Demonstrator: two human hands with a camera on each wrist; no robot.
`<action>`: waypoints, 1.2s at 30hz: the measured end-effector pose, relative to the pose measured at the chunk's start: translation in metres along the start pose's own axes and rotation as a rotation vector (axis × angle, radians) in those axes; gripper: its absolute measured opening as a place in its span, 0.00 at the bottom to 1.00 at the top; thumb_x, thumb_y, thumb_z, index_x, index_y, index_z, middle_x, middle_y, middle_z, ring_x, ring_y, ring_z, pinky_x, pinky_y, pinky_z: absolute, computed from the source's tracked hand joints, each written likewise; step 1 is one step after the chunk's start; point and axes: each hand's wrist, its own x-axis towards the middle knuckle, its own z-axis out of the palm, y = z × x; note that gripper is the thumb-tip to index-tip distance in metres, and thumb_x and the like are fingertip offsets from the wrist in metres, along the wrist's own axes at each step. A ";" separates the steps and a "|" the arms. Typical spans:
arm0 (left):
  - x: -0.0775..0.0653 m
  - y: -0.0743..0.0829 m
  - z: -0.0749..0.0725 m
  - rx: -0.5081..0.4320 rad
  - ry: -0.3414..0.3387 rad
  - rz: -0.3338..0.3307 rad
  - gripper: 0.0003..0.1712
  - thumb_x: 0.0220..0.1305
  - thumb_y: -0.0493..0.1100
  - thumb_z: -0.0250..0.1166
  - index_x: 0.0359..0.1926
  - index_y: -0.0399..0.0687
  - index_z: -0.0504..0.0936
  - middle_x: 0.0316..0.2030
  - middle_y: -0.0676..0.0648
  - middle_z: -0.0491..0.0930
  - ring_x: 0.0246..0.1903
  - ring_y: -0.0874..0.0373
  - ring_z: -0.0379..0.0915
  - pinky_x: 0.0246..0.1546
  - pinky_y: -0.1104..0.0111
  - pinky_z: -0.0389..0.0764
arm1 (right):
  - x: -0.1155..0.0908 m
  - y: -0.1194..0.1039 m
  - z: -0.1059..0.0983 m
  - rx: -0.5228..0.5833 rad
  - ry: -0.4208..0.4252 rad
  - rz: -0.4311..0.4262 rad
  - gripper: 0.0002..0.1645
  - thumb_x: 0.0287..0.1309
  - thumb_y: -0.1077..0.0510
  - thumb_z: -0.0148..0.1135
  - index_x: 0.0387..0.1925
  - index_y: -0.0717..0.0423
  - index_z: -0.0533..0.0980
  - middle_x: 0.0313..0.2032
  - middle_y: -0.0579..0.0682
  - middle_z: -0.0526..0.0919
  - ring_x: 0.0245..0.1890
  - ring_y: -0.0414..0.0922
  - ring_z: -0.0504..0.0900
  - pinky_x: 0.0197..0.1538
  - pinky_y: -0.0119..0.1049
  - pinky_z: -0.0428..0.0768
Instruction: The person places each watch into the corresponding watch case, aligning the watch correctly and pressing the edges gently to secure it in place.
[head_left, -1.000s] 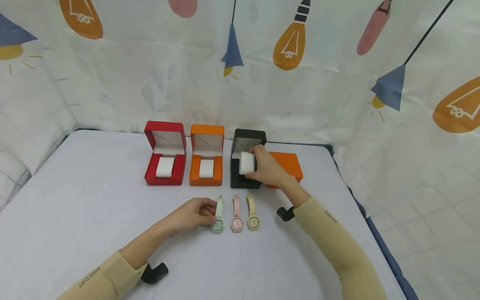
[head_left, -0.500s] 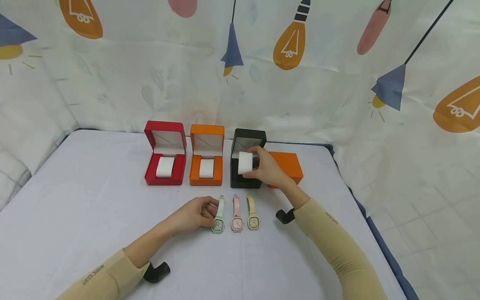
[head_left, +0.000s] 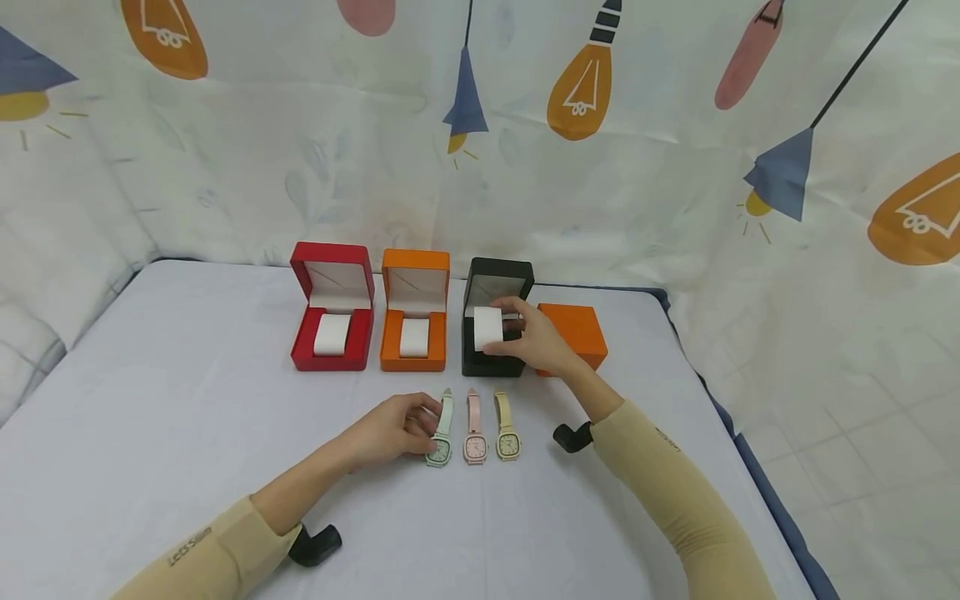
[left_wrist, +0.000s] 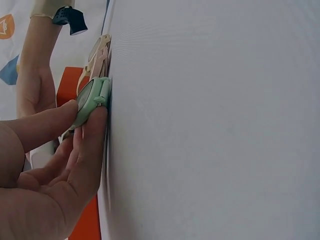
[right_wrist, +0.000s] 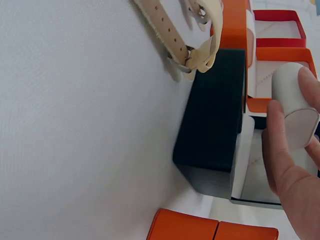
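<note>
- Head view: with left hand, pinching mint-green wristwatch at that hand's 3 o'clock; aligned lengthwise roughly 12-to-6, leaning slightly toward 1.
- With right hand, gripping white watch cushion at that hand's 9 o'clock, beside open dark watch box.
- From wristwatch to cushion, pointing toward 1 o'clock; nearer to wristwatch with left hand.
</note>
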 end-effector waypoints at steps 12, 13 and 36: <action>0.000 0.004 -0.005 -0.122 0.090 0.003 0.25 0.64 0.33 0.71 0.60 0.36 0.75 0.46 0.40 0.80 0.44 0.49 0.82 0.44 0.61 0.87 | -0.002 0.000 -0.002 0.054 -0.061 0.031 0.42 0.54 0.58 0.79 0.68 0.45 0.70 0.65 0.53 0.72 0.55 0.54 0.78 0.55 0.48 0.82; 0.001 0.004 -0.006 -0.134 0.101 0.006 0.25 0.65 0.33 0.71 0.61 0.36 0.74 0.47 0.40 0.79 0.45 0.49 0.82 0.44 0.61 0.87 | -0.002 0.000 -0.002 0.056 -0.060 0.032 0.42 0.54 0.58 0.80 0.68 0.45 0.70 0.64 0.53 0.73 0.55 0.54 0.78 0.56 0.48 0.81; 0.010 0.011 -0.019 -0.185 0.232 0.020 0.24 0.67 0.34 0.69 0.63 0.38 0.75 0.51 0.38 0.77 0.50 0.46 0.78 0.48 0.64 0.85 | -0.012 -0.005 0.001 0.136 -0.072 0.021 0.41 0.54 0.63 0.78 0.68 0.44 0.70 0.64 0.54 0.73 0.55 0.55 0.78 0.56 0.49 0.81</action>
